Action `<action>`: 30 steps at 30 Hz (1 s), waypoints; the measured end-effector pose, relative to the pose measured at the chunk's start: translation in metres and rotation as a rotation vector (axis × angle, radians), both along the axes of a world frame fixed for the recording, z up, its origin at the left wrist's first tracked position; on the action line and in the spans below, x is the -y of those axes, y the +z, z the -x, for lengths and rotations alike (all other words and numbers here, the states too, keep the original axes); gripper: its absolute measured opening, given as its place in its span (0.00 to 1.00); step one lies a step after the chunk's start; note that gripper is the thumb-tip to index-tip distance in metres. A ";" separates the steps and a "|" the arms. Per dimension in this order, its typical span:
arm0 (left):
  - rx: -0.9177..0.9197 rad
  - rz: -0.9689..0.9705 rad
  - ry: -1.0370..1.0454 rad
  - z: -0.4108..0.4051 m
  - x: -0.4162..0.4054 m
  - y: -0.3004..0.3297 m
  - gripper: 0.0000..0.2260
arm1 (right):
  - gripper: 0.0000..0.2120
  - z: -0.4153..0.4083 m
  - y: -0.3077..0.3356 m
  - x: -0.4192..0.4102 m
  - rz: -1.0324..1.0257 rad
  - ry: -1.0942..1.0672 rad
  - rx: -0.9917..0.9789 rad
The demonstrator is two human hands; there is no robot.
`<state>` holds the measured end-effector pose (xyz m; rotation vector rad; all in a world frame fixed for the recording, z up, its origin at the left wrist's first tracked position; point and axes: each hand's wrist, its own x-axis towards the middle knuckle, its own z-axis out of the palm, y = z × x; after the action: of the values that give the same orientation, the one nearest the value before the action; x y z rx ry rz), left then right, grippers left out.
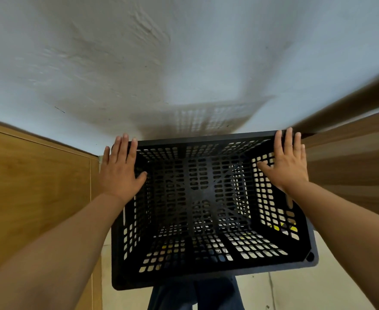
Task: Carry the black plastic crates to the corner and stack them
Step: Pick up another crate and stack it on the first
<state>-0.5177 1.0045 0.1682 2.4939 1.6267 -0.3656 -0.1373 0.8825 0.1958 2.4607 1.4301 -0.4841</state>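
Note:
A black plastic crate point(206, 271) with perforated walls and floor fills the lower middle of the head view, its opening facing up at me. Through its holes I see more black lattice below, so it seems to sit on another crate, though I cannot tell for sure. My left hand point(121, 168) lies flat on the crate's far left rim with fingers spread, thumb inside the wall. My right hand point(284, 162) rests likewise on the far right rim. Neither hand curls around the rim.
A white plaster wall point(184, 63) stands right behind the crate. A wooden panel point(34, 186) closes the left side, and wooden furniture point(352, 164) closes the right. Pale floor tiles point(331, 287) and my blue trouser legs point(195, 296) show below the crate.

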 end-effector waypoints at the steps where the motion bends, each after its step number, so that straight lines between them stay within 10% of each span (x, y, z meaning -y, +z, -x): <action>1: 0.002 -0.001 -0.003 0.000 -0.001 0.000 0.42 | 0.44 -0.001 0.000 -0.001 0.001 0.000 -0.008; 15: 0.059 0.150 0.079 -0.027 0.026 0.052 0.35 | 0.41 0.027 0.048 0.062 -0.116 -0.253 -0.210; 30: 0.315 0.349 -0.372 -0.153 0.212 0.168 0.28 | 0.35 0.074 0.158 0.270 -0.167 -0.685 -0.266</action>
<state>-0.3649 0.7927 0.3366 2.4176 0.8964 -0.2516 -0.2108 0.6124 0.3542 3.0906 0.6717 -0.8779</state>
